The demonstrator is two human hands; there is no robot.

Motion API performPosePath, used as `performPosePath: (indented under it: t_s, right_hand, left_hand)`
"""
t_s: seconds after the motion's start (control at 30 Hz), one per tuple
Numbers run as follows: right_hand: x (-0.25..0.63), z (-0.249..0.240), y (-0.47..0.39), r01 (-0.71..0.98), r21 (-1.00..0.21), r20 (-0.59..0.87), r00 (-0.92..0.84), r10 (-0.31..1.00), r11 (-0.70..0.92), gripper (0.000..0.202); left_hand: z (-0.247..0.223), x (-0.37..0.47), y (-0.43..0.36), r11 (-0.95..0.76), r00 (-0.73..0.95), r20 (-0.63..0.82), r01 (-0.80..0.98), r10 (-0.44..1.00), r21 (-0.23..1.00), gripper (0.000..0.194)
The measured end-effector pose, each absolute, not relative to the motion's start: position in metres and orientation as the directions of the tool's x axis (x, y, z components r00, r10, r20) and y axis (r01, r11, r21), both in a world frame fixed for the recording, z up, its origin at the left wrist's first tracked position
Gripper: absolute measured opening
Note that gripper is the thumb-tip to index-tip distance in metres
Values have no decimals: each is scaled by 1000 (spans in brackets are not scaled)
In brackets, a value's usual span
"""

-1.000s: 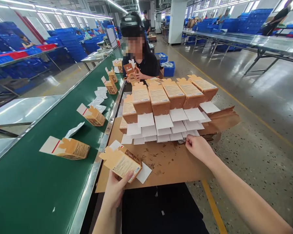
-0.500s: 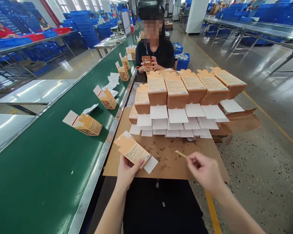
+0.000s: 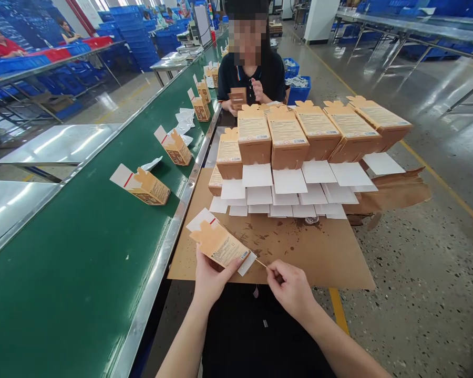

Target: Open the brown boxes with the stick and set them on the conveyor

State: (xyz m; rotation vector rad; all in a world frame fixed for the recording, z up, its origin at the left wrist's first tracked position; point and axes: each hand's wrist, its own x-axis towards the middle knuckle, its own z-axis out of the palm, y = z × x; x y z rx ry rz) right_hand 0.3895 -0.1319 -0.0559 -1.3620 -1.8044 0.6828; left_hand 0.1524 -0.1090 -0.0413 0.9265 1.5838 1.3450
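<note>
A tan printed carton lies tilted in my left hand, whose thumb presses on its printed side near the lower right end. White flaps stick out at both ends of this carton. Closed in a pinch, my right hand holds a thin pale stick. The far tip of the stick reaches the white flap at the carton's lower right end. Both hands are over the near edge of a brown cardboard sheet with dark marks on it.
Stacked cartons with white flaps stand beyond my hands. On the left, a green conveyor belt carries open cartons and silver packets. Across the stack, a person holds a brown carton. Blue crates stand behind.
My right hand has moved left with the stick, bringing its tip to the carton's flap. The carton has turned slightly in my left hand. The person opposite has raised one hand off their carton.
</note>
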Motion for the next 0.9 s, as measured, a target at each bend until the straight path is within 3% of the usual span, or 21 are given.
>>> performPosePath:
  t_s: [0.17, 0.47, 0.73, 0.9]
  right_hand:
    - [409, -52, -142, 515, -832, 225, -25, 974, 206, 32]
    - [424, -40, -160, 525, -839, 198, 46, 979, 145, 32]
    - [422, -26, -160, 509, -856, 130, 55, 990, 84, 36]
    - [431, -25, -157, 476, -877, 136, 113, 984, 67, 40]
  left_hand:
    - [-56, 161, -125, 160, -414, -33, 276, 910, 948, 87]
    - [-79, 164, -136, 170, -470, 104, 505, 876, 846, 86]
    - [-85, 163, -127, 129, -416, 105, 496, 903, 859, 78]
    - [-55, 107, -115, 212, -538, 120, 515, 834, 830, 83]
